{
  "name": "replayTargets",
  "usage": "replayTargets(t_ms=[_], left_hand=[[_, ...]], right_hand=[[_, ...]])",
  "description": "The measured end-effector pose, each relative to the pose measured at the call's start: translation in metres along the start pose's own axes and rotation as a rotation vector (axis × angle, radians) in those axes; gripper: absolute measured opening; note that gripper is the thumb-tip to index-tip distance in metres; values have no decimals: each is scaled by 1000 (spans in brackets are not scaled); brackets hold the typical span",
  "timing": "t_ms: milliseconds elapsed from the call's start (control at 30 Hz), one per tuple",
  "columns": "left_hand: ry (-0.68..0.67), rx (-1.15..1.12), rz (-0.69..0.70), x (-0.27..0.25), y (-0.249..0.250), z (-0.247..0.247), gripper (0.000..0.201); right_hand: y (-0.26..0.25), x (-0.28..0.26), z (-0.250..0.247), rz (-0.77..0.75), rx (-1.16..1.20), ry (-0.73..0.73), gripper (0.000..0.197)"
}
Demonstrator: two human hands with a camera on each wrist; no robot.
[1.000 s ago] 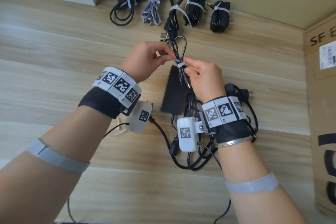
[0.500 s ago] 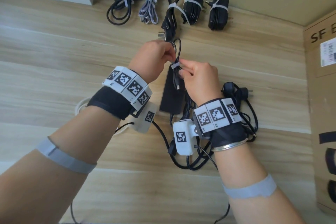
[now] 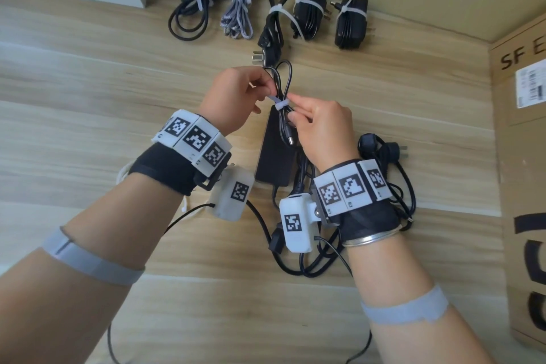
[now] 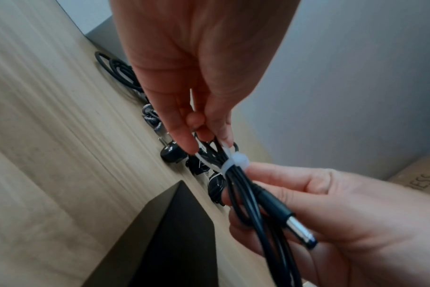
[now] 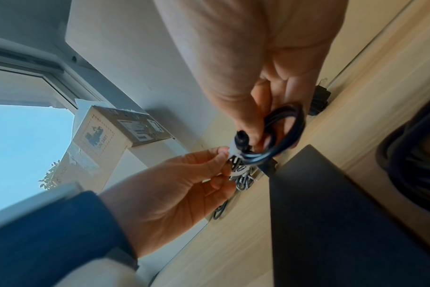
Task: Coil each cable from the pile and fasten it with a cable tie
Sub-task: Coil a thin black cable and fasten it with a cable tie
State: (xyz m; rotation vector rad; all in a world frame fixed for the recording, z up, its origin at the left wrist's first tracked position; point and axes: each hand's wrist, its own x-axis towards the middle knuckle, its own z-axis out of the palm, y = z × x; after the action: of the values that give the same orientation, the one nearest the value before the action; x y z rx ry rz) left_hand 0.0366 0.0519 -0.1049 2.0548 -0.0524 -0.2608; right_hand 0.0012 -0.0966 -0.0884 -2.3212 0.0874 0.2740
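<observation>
A thin black cable [image 3: 284,80] with a barrel plug [image 4: 300,227] is folded into a small coil and held above the table. A white cable tie [image 3: 280,105] is looped around its middle. My left hand [image 3: 266,91] pinches the tie's tail [image 4: 199,154] on the coil's left side. My right hand [image 3: 295,111] grips the coil [image 5: 285,128] just below the tie head [image 4: 236,161]. The cable's black power brick [image 3: 274,154] lies on the table under the hands.
Several tied bundles [image 3: 304,15] lie in a row along the back wall. A loose pile of black cables [image 3: 393,174] sits under my right wrist, and a white cable [image 3: 122,171] under my left. A cardboard box [image 3: 520,171] stands at the right.
The left hand's pinch on the tie tail has moved a little left, away from the coil. The right hand keeps its grip on the coil.
</observation>
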Motion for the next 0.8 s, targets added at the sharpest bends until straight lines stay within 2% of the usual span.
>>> replayTargets(t_ms=[100,333,567,700,800], left_hand=[[-8,-34,2,0,1,-2,18],[-13,66,20,1,0,0,17],[-60,195,117,-1,4,9,15],[56,151,188,-1,2,12,9],[186,72,165,-2,2,11,31]], right_hand=[[1,0,0,1,-12,-7,33],[3,-1,0,-14,-74,-20,33],[2,-2,3,-22,-82,-16,32],[1,-3,1,8,9,27,35],[1,-5,-1,7,17,52,35]])
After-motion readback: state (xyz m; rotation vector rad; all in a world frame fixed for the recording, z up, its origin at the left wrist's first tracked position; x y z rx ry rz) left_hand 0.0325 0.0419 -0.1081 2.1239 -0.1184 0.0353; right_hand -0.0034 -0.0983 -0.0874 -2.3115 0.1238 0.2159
